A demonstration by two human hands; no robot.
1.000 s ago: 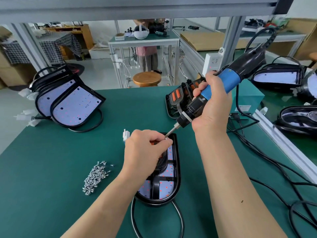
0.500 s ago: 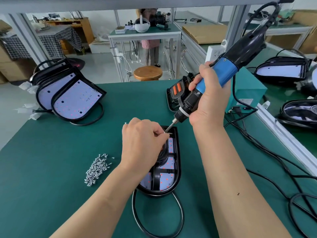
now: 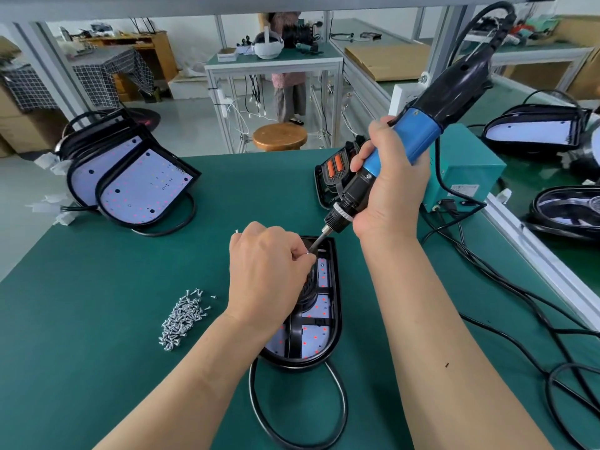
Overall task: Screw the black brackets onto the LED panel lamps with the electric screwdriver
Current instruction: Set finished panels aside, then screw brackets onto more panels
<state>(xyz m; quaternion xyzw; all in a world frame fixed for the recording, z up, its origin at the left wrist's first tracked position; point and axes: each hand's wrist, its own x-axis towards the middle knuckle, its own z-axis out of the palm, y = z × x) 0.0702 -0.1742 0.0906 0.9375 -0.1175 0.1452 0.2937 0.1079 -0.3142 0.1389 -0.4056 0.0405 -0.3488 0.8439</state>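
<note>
Both hands meet over the lamp [image 3: 336,319], which lies flat mid-tabletop [image 3: 97,352] with the bracket [image 3: 293,334] on it. The right hand [image 3: 386,190] grips the tilted screwdriver [image 3: 422,128], its bit at the lamp's far end. The left hand [image 3: 266,274], fingers curled, pinches a screw [image 3: 307,253] at the bit tip. A screw pile [image 3: 181,316] lies to the left.

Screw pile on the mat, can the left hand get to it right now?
Probably yes. The screw pile lies on open green mat just left of the left hand, nothing between them. Its fingers are busy, though, pinching a screw at the electric screwdriver's tip.
</note>
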